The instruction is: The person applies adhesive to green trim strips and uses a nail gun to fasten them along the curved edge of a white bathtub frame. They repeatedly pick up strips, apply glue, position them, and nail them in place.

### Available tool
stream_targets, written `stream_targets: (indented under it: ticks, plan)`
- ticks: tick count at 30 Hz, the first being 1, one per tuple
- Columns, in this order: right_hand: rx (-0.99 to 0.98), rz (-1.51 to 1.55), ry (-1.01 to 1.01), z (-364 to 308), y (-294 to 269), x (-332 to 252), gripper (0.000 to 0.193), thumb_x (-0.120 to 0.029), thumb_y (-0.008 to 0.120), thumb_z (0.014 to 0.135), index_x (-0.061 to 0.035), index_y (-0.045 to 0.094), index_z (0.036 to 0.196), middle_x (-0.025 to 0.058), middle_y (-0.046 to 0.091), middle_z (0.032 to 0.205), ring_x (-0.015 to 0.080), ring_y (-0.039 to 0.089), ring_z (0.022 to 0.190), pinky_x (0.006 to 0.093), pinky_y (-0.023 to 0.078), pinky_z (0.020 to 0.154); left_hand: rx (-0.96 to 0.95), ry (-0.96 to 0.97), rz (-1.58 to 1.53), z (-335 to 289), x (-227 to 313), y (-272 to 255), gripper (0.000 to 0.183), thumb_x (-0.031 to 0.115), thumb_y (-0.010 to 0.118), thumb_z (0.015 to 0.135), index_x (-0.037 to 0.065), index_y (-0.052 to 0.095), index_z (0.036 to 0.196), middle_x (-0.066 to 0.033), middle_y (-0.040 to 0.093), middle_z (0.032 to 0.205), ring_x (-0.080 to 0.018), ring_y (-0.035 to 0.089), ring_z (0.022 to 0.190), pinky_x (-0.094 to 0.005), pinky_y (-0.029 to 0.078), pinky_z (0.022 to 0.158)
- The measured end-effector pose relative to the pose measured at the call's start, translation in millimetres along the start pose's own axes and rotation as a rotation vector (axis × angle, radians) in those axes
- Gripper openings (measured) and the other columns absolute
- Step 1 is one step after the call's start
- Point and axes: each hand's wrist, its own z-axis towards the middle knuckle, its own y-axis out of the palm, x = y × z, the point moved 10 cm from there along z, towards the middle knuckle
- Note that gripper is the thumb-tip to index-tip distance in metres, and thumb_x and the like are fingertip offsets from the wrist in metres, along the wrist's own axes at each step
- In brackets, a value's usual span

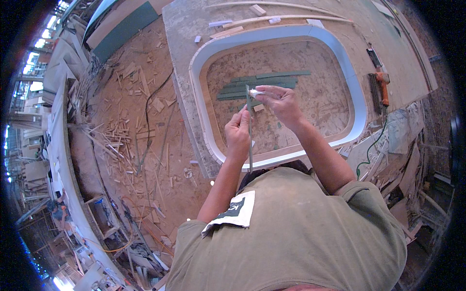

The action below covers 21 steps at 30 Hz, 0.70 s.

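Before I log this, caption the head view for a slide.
Left hand holds a thin strip, right hand pinches a white piece near its tip, over green strips inside a rounded frame.

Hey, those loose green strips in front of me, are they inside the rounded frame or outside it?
Inside: the green strips lie on the worktop, with the rounded frame's pale wall running around them.

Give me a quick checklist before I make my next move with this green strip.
1. Left hand gripping the narrow green strip: ok.
2. Right hand holding the small white item near the strip's far end: ok.
3. Other green strips lying inside the white frame: ok.
4. Orange power tool set down outside the frame: ok.
5. Anything coating the held strip: cannot tell.
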Motion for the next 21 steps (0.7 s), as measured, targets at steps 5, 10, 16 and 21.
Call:
stream_targets:
  ticks: [5,10,16,21]
  plan:
    - [-0.023,0.012,0.037,-6,1,2,0.027,-0.004,0.074,0.093,0.0025,0.072,0.119,0.0122,0.075,0.110,0.0138,0.069,0.100,0.0284,0.056,0.090,0.044,0.006,-0.071,3,2,-6,0.034,0.029,0.061,0.105,0.007,0.070,0.130,0.0033,0.065,0.083,-0.0042,0.053,0.065,-0.0212,0.042,0.055]
    - [-0.065,-0.052,0.066,-12,10,10,0.027,-0.002,0.073,0.092,0.0030,0.072,0.119,0.0122,0.075,0.112,0.0148,0.069,0.100,0.0290,0.057,0.092,0.052,0.048,-0.041,4,7,-3,0.034,0.029,0.061,0.106,0.006,0.070,0.129,0.0032,0.064,0.081,-0.0049,0.053,0.064,-0.0215,0.043,0.054]
    - [-0.103,-0.035,0.038,-21,14,11,0.025,-0.008,0.076,0.091,0.0011,0.075,0.114,0.0103,0.077,0.112,0.0137,0.071,0.099,0.0283,0.056,0.090,0.081,0.056,0.011,12,4,-8,0.033,0.024,0.056,0.108,0.005,0.069,0.130,0.0053,0.057,0.086,-0.0025,0.045,0.067,-0.0209,0.038,0.058]
    - [-0.155,-0.109,0.081,-29,24,4,0.028,0.000,0.074,0.090,0.0020,0.073,0.118,0.0112,0.075,0.113,0.0148,0.069,0.103,0.0300,0.057,0.094,0.090,0.033,-0.047,14,7,-8,0.033,0.023,0.056,0.108,0.001,0.068,0.129,0.0053,0.057,0.083,-0.0028,0.046,0.069,-0.0207,0.037,0.060]
